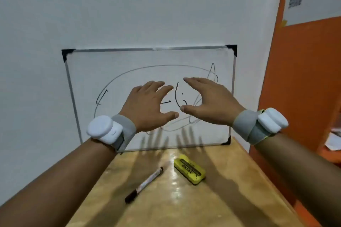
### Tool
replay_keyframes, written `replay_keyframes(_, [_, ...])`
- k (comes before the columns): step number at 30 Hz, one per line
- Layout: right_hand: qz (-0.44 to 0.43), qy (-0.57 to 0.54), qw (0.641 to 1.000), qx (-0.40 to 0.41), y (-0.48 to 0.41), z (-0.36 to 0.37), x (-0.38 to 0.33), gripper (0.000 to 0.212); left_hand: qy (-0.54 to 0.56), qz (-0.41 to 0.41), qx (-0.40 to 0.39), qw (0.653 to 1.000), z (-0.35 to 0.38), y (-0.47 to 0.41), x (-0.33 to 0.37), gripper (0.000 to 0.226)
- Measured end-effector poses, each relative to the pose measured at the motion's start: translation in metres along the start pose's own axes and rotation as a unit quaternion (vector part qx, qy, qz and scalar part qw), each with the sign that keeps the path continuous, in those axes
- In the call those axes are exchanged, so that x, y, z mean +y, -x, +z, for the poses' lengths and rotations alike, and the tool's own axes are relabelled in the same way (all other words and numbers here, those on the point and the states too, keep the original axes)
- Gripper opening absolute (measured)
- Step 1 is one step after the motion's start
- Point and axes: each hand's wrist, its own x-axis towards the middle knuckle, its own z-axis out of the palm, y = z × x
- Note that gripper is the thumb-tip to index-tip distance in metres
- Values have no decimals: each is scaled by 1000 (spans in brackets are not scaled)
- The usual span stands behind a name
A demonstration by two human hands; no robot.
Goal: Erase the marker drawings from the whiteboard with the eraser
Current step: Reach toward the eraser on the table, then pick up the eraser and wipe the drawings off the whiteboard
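Observation:
A small whiteboard [110, 68] with a metal frame leans against the wall at the back of the table. Thin black marker drawings [177, 96] cover it: a large oval, loops and short strokes. A yellow eraser [189, 169] lies flat on the table in front of the board, right of centre. My left hand [147, 105] and my right hand [210, 103] hover side by side in front of the board, fingers spread, palms away from me, holding nothing. Both are well above the eraser.
A black-capped marker [144, 184] lies diagonally on the wooden table [230, 190], left of the eraser. The table's right edge drops off beside an orange wall [304, 79]. Papers [334, 140] sit low at the far right. White trackers are strapped to both wrists.

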Motion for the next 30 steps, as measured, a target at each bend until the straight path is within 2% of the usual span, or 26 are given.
replay_keyframes(6, [41,8,996,-80,53,51,0,81,6,-15,-74,997,55,55,5,83])
replay_keyframes(13, [93,18,976,-194,74,118,17,80,20,-55,-178,982,123,76,-2,87])
replay_keyframes(17, [123,46,964,-233,82,162,25,69,43,-87,-253,963,170,86,-6,91])
replay_keyframes(20, [131,50,958,-251,86,175,29,53,43,-91,-261,960,182,90,-7,93])
replay_keyframes(24, [138,24,962,-233,82,175,32,43,42,-84,-264,960,178,79,-10,101])
replay_keyframes(28, [131,-11,980,-149,66,148,34,37,40,-66,-215,974,156,56,-9,101])
replay_keyframes(30, [126,-11,988,-90,50,126,38,47,23,-48,-164,985,138,37,-7,101])
